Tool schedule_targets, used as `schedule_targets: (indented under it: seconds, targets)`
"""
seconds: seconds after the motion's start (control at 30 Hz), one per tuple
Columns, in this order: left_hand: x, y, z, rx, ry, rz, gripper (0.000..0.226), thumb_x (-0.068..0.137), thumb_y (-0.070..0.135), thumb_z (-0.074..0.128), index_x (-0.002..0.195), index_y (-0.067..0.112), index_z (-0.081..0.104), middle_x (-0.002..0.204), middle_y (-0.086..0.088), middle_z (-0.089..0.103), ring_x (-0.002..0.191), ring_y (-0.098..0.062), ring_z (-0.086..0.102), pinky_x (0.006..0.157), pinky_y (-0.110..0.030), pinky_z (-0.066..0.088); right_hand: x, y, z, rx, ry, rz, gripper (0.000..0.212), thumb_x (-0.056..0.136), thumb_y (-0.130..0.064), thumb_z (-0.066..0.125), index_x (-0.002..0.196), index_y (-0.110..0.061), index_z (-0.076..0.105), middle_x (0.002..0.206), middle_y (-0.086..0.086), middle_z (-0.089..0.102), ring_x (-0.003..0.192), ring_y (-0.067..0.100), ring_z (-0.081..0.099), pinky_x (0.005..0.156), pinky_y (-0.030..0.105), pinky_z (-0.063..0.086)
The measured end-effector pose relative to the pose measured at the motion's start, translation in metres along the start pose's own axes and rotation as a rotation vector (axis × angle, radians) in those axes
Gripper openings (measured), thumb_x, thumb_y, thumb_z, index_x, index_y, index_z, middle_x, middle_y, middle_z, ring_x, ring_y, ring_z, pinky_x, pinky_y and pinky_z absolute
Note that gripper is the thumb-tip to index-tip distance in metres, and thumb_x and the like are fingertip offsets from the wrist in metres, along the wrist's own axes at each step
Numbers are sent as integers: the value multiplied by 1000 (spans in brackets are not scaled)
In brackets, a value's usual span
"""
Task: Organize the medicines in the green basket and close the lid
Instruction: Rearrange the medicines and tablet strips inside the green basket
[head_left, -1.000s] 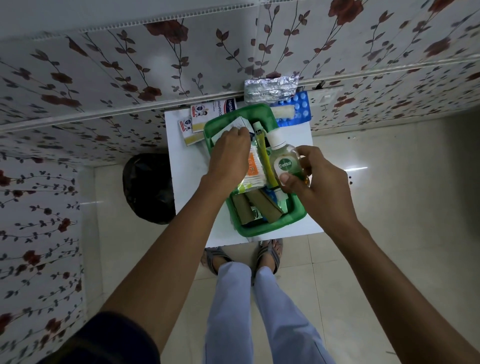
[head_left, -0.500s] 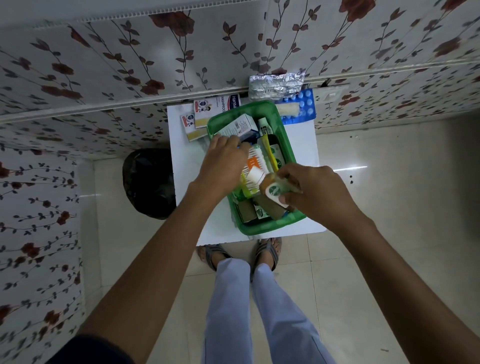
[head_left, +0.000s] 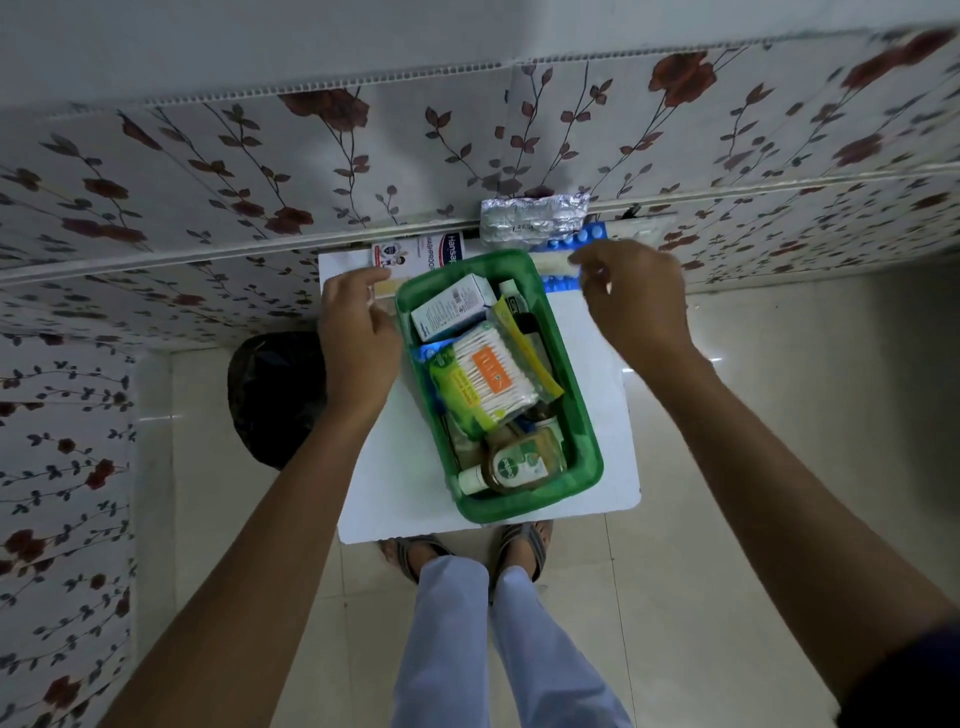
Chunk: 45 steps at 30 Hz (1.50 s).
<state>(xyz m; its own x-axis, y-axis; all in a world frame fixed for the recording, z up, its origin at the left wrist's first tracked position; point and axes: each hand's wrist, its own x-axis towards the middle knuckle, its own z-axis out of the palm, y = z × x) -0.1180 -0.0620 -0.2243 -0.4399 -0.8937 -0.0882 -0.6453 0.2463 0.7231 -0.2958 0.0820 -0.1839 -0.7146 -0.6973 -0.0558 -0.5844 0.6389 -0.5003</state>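
Note:
The green basket stands on a small white table. Inside lie a white box, a cotton swab pack with an orange label, a yellow tube and a Dettol bottle on its side at the near end. My left hand is left of the basket, its fingers and thumb around a small cream-sided box. My right hand is at the basket's far right corner, fingertips at the end of a pale strip lying on a blue blister pack. No lid shows.
A Hansaplast box and a silver foil strip lie at the table's far edge against the flowered wall. A black bin bag sits on the floor left of the table. My sandalled feet stand at the table's near edge.
My right hand laid the Dettol bottle down in the basket's near end and moved to the far right corner. My left hand left the basket for the small box at its left.

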Motion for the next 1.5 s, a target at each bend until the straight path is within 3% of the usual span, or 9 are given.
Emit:
schedule_targets:
  seconds: [0.17, 0.4, 0.57, 0.7, 0.8, 1.0, 1.17, 1.37, 1.5]
  targets:
    - [35, -23, 12, 42, -34, -199, 39, 85, -4, 41, 121, 5, 54, 129, -21, 51, 116, -34, 51, 100, -39, 42, 49, 26, 30, -261, -239, -132, 40, 81, -13, 64, 120, -10, 58, 120, 19, 62, 112, 37, 51, 92, 42, 43]
    - [62, -38, 24, 201, -177, -404, 52, 76, 24, 68, 119, 0, 52, 125, -32, 48, 114, -47, 48, 97, -48, 44, 43, 33, 26, -287, -80, -66, 21, 82, -10, 55, 98, -4, 67, 89, 23, 66, 80, 37, 57, 63, 36, 47]
    - [56, -35, 23, 260, -218, -122, 62, 77, 2, 63, 135, 10, 43, 145, -23, 33, 133, -39, 33, 105, -45, 37, -2, 11, -8, -48, -16, 0, 26, 86, -20, 56, 107, -8, 63, 96, 17, 66, 85, 32, 57, 69, 30, 36]
    - [59, -33, 12, 439, -568, 143, 84, 78, -1, 62, 147, 20, 18, 160, -5, 6, 148, -23, 4, 115, -54, 20, -28, -7, -15, 87, -37, 10, 34, 82, -29, 52, 108, -10, 64, 97, 11, 67, 86, 26, 58, 71, 26, 35]
    - [60, -38, 11, 558, -660, 197, 81, 81, 9, 62, 148, 22, 18, 161, -3, 6, 148, -20, 4, 114, -56, 15, -33, -10, -15, 131, -54, 52, 36, 81, -31, 50, 106, -10, 65, 96, 11, 67, 85, 25, 58, 69, 27, 34]
    - [59, -46, 14, 502, -340, 404, 52, 79, -8, 49, 129, 7, 52, 134, -20, 56, 125, -34, 52, 101, -51, 44, -38, -14, -12, 157, -103, 97, 23, 87, -26, 57, 103, -12, 65, 91, 6, 68, 74, 16, 54, 59, 23, 35]
    - [45, -32, -11, 493, -28, 260, 27, 90, 1, 44, 112, 1, 60, 84, -29, 68, 73, -42, 64, 63, -45, 51, -41, -21, -13, 100, -73, 155, 28, 86, -31, 57, 108, -14, 61, 91, 5, 71, 71, 18, 57, 64, 26, 40]
    - [-1, -26, -46, 97, 215, -124, 26, 92, 12, 43, 104, 5, 65, 95, -18, 69, 80, -24, 61, 62, -24, 40, -48, -31, 24, -84, -25, 1, 28, 84, -23, 58, 110, -15, 55, 84, 12, 64, 72, 32, 58, 58, 29, 33]
    - [-25, -9, -56, -276, 259, -315, 21, 90, 16, 51, 104, 20, 66, 98, -3, 70, 90, -18, 68, 82, -37, 56, -54, -20, 43, -315, 14, -31, 21, 76, -24, 67, 92, -12, 65, 77, 13, 58, 71, 32, 54, 60, 34, 38]
